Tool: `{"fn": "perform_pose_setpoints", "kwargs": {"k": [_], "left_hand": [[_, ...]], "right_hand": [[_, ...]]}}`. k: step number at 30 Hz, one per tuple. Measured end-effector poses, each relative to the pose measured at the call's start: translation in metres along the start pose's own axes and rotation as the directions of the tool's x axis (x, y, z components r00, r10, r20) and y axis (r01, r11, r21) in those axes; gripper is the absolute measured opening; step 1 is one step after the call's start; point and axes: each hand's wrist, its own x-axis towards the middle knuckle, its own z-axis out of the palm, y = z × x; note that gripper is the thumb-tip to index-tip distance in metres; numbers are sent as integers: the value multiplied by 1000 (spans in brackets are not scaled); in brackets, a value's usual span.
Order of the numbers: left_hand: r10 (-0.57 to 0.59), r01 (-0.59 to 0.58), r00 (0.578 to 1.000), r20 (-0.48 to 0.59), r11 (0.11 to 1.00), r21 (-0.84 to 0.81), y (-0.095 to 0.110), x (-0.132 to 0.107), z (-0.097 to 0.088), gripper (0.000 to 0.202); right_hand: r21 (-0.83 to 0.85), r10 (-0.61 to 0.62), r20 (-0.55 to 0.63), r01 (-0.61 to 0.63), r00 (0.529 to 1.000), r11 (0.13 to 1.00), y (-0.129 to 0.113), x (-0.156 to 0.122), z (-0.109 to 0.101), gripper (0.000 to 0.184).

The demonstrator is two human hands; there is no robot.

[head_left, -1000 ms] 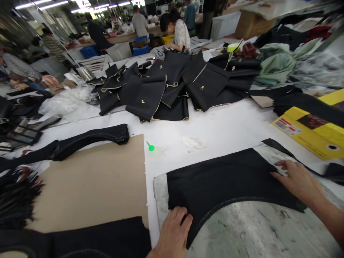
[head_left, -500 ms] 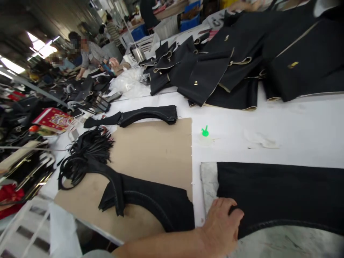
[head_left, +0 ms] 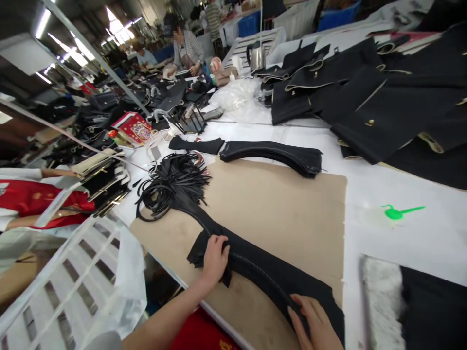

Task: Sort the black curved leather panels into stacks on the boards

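Observation:
A black leather-like piece (head_left: 277, 270) with a curved, stitched edge lies on the brown board (head_left: 277, 204). My left hand (head_left: 216, 260) is closed over the piece's left part, where a narrow black strip crosses it. On the curved edge near its right end, my right hand (head_left: 315, 321) has thumb and fingers on either side, gripping it. A bundle of thin black strips (head_left: 175, 180) lies at the board's left corner. Along the far edge of the board rests a stack of curved black pieces (head_left: 273, 153).
Black flat pieces with metal fittings (head_left: 368, 107) are heaped at the far right. A green blob with a stick-like part (head_left: 396, 212) sits on the white table. Another black piece (head_left: 434, 306) lies at the lower right. A white slatted crate (head_left: 73, 287) and a person's red apron (head_left: 44, 201) are at left.
My view has swung left. My left hand has moved off the black piece at the right and onto the curved piece on the board. My right hand has come into view.

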Motion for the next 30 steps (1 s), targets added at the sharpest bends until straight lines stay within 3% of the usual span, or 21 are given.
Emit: {"fn": "perform_pose_setpoints", "kwargs": {"k": [4, 8, 10, 12, 15, 17, 20, 24, 28, 30], "left_hand": [[-231, 225, 969, -86, 972, -67, -61, 52, -31, 21], [-423, 412, 906, -32, 895, -170, -103, 80, -43, 17], [-441, 430, 898, 5, 873, -229, -116, 86, -45, 18], [-430, 420, 902, 30, 862, -285, -124, 89, -47, 18], [-382, 372, 923, 42, 860, -349, -128, 88, -53, 14], [-296, 295, 953, 58, 875, -383, -126, 82, -59, 10], [-106, 166, 981, 160, 885, -434, -124, 62, -67, 9], [45, 110, 955, 293, 864, -491, -130, 32, -74, 17], [40, 181, 930, 365, 815, -550, -134, 27, -77, 9], [1, 323, 888, 459, 709, -627, -126, 34, -78, 34]], "right_hand": [[42, 212, 115, -218, 970, 975, -39, 30, 25, 39], [131, 426, 265, -470, 865, 873, -78, 49, 68, 43], [150, 508, 292, -564, 810, 812, -98, 53, 99, 45], [210, 567, 248, -615, 785, 760, -114, 55, 131, 47], [325, 621, 139, -627, 772, 708, -130, 56, 167, 53], [390, 609, 104, -595, 787, 702, -141, 58, 179, 56], [468, 539, 80, -509, 838, 722, -169, 66, 179, 60], [506, 454, 92, -434, 886, 745, -222, 88, 163, 58], [430, 373, 80, -369, 925, 824, -252, 115, 138, 53], [353, 321, 80, -328, 944, 877, -252, 126, 121, 52]]}}
